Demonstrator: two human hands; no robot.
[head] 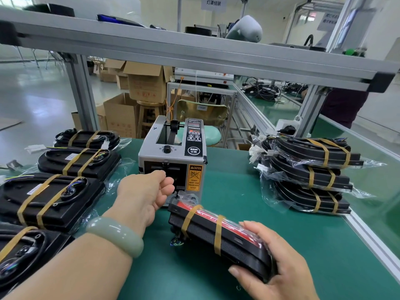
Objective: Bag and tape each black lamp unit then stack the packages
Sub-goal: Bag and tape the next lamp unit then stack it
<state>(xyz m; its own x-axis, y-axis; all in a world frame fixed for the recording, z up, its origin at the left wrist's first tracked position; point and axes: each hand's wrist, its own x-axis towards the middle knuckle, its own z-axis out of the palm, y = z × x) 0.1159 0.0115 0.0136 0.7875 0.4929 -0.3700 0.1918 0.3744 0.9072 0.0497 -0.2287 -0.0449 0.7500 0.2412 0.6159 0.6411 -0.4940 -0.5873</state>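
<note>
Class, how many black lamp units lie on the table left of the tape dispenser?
4, in a line toward the camera: farthest unit, second unit, third unit, nearest unit, cut by the frame edge. Others may lie outside the view.

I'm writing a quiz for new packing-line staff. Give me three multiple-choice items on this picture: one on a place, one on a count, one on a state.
1. Where is the stack of packages relative to the tape dispenser?
A. to its right
B. to its left
C. on top of it

2. How many tan tape bands wrap the lamp unit in the right hand?
A. one
B. two
C. four

3. What is the right hand doing?
A. lying flat on the mat
B. pressing a button
C. gripping the lamp unit

Answers:
1 A: the stack stands at the right of the view and the dispenser in the middle.
2 B: two bands cross the unit.
3 C: the fingers and thumb curl round the unit's near end.
</note>
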